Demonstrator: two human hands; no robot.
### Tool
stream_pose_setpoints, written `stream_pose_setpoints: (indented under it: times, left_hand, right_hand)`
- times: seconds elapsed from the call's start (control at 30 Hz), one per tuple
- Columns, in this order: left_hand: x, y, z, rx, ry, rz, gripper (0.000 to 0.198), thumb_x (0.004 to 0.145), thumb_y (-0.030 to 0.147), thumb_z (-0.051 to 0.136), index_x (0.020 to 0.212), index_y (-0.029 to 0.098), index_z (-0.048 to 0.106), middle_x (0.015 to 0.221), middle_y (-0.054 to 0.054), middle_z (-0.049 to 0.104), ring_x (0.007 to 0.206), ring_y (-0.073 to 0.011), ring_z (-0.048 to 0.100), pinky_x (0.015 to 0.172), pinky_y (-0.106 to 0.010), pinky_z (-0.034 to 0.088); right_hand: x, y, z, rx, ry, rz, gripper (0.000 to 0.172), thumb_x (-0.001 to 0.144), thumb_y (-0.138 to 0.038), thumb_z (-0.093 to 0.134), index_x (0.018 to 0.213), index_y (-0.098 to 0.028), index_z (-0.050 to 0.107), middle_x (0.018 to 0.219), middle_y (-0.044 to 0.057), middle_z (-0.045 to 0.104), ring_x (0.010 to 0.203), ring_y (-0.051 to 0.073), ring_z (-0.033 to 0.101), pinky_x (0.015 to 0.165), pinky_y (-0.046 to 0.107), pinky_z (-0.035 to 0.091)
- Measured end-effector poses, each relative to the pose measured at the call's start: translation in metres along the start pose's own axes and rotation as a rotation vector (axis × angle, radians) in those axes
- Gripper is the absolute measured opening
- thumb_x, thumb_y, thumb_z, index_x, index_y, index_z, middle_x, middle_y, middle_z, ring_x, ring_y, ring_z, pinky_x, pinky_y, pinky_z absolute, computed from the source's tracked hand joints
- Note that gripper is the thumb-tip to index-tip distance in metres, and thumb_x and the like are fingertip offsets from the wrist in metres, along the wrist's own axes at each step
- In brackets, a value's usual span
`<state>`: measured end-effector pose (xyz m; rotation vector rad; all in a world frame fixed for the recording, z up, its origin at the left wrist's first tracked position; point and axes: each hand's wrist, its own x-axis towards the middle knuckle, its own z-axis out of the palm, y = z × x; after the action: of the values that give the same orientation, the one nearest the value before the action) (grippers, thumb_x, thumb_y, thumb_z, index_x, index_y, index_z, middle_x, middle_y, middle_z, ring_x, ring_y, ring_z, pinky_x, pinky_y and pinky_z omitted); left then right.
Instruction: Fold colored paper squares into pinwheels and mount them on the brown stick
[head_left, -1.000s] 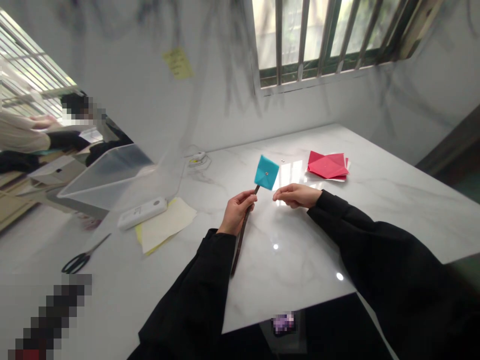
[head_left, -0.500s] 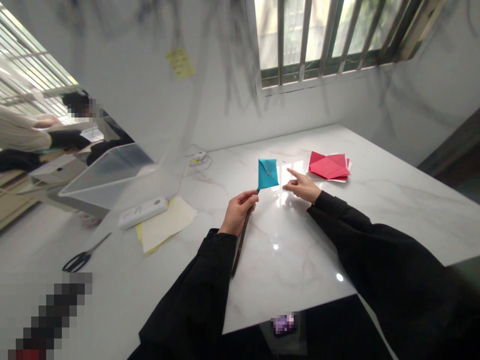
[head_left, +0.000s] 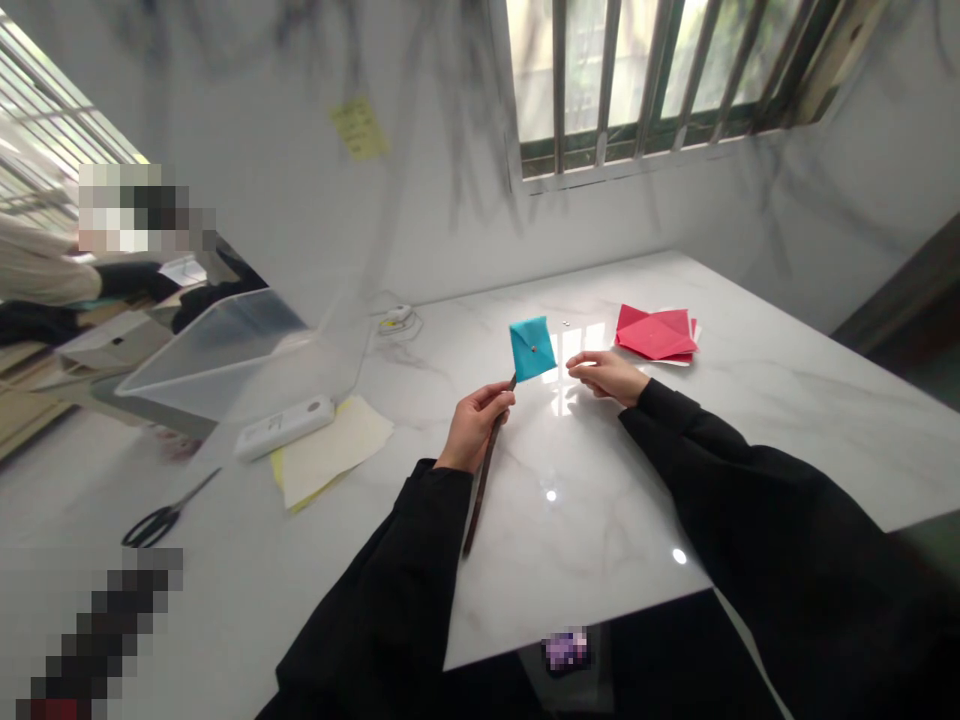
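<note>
My left hand point(head_left: 477, 425) is closed around a thin brown stick, its lower end pointing down toward the table's front edge. At the stick's upper end sits a blue paper pinwheel point(head_left: 532, 350), its folded corners gathered at a small pin in the middle. The pinwheel is slightly tilted. Just to its right, my right hand point(head_left: 609, 378) hovers with its fingers loosely bent toward the paper; a small gap separates them from it. Nothing shows in that hand.
Red folded papers point(head_left: 656, 333) lie in a pile at the right rear of the marbled table point(head_left: 600, 520). To the left are cream and yellow sheets point(head_left: 337, 455), a white oblong device point(head_left: 285, 428), scissors point(head_left: 161, 520) and a clear plastic bin point(head_left: 217, 350). People sit farther back left.
The blue pinwheel has turned a little on its stick. My right index finger has come down from pointing up-left, closer to the other fingers. My left hand has barely moved.
</note>
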<state>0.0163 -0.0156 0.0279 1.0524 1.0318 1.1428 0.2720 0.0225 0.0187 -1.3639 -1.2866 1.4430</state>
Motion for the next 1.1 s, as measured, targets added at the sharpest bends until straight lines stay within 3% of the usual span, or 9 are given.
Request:
stream_pose_setpoints:
  times: [0.17, 0.33, 0.4, 0.47, 0.57, 0.63, 0.7, 0.93, 1.1]
  left_hand:
    - [0.0, 0.0, 0.0, -0.006, 0.003, -0.003, 0.042, 0.062, 0.034, 0.091, 0.096, 0.013, 0.077, 0.076, -0.002, 0.067, 0.059, -0.0074, 0.049, 0.058, -0.025, 0.035]
    - [-0.001, 0.0, 0.001, 0.002, 0.002, -0.01, 0.042, 0.062, 0.034, 0.09, 0.096, 0.013, 0.077, 0.075, -0.001, 0.066, 0.059, -0.0075, 0.049, 0.059, -0.025, 0.035]
    - [-0.001, 0.0, 0.0, 0.005, 0.0, -0.01, 0.041, 0.063, 0.034, 0.09, 0.096, 0.013, 0.077, 0.075, -0.001, 0.066, 0.06, -0.0077, 0.049, 0.059, -0.025, 0.035]
    - [-0.001, -0.001, 0.0, 0.003, -0.003, -0.006, 0.041, 0.063, 0.033, 0.09, 0.097, 0.014, 0.077, 0.075, -0.001, 0.066, 0.059, -0.0076, 0.049, 0.059, -0.025, 0.035]
    - [0.0, -0.001, 0.0, -0.007, -0.004, 0.004, 0.041, 0.063, 0.033, 0.09, 0.097, 0.014, 0.077, 0.076, -0.001, 0.066, 0.059, -0.0071, 0.049, 0.058, -0.025, 0.035]
    - [-0.001, -0.001, 0.0, -0.005, -0.001, 0.009, 0.041, 0.063, 0.033, 0.09, 0.097, 0.014, 0.077, 0.076, -0.001, 0.067, 0.059, -0.0071, 0.049, 0.058, -0.025, 0.035]
    - [-0.001, 0.0, 0.0, 0.002, -0.001, 0.008, 0.041, 0.063, 0.034, 0.09, 0.097, 0.014, 0.077, 0.076, -0.001, 0.067, 0.06, -0.0075, 0.05, 0.059, -0.025, 0.036]
    - [-0.001, 0.0, 0.0, 0.002, -0.003, 0.001, 0.043, 0.063, 0.035, 0.091, 0.098, 0.014, 0.078, 0.076, -0.001, 0.067, 0.06, -0.0076, 0.05, 0.06, -0.025, 0.037]
    - [0.0, -0.001, 0.0, -0.004, -0.004, 0.001, 0.043, 0.063, 0.034, 0.09, 0.099, 0.013, 0.078, 0.075, 0.0, 0.066, 0.06, -0.007, 0.05, 0.059, -0.024, 0.036]
  right_hand:
    - [-0.001, -0.003, -0.006, -0.009, 0.223, -0.1, 0.069, 0.079, -0.025, 0.069, 0.143, -0.008, 0.048, 0.062, -0.008, 0.047, 0.049, 0.009, 0.038, 0.045, 0.023, 0.027]
    - [-0.002, 0.0, 0.004, -0.061, 0.247, -0.159, 0.104, 0.078, -0.03, 0.071, 0.163, -0.006, 0.016, 0.06, -0.01, 0.048, 0.052, 0.012, 0.041, 0.049, 0.023, 0.031]
    - [-0.007, -0.001, 0.011, -0.057, 0.164, -0.145, 0.103, 0.078, -0.033, 0.073, 0.163, -0.008, 0.019, 0.059, -0.011, 0.047, 0.05, 0.011, 0.039, 0.048, 0.023, 0.029]
    - [-0.017, -0.006, 0.017, -0.107, -0.198, -0.068, 0.089, 0.08, -0.038, 0.075, 0.156, -0.009, 0.04, 0.057, -0.01, 0.047, 0.047, 0.009, 0.035, 0.047, 0.023, 0.026]
    - [-0.035, -0.014, 0.027, -0.24, -1.113, 0.109, 0.069, 0.079, -0.047, 0.08, 0.135, -0.009, 0.065, 0.062, -0.005, 0.055, 0.051, 0.009, 0.042, 0.049, 0.023, 0.028]
    - [-0.041, -0.014, 0.032, -0.239, -1.402, 0.14, 0.062, 0.08, -0.049, 0.082, 0.128, -0.01, 0.07, 0.065, -0.003, 0.056, 0.055, 0.008, 0.045, 0.051, 0.022, 0.029]
    - [-0.038, -0.011, 0.034, -0.167, -1.257, 0.094, 0.053, 0.083, -0.05, 0.08, 0.118, -0.011, 0.073, 0.06, -0.006, 0.048, 0.05, 0.006, 0.036, 0.048, 0.021, 0.024]
    - [-0.005, 0.002, 0.016, 0.022, -0.205, 0.021, 0.024, 0.087, -0.033, 0.073, 0.1, -0.014, 0.066, 0.051, -0.012, 0.03, 0.044, 0.005, 0.02, 0.042, 0.02, 0.015]
    - [-0.004, -0.005, 0.008, 0.041, 0.192, -0.018, 0.061, 0.086, -0.025, 0.073, 0.142, -0.011, 0.052, 0.058, -0.009, 0.044, 0.047, 0.007, 0.033, 0.043, 0.019, 0.022]
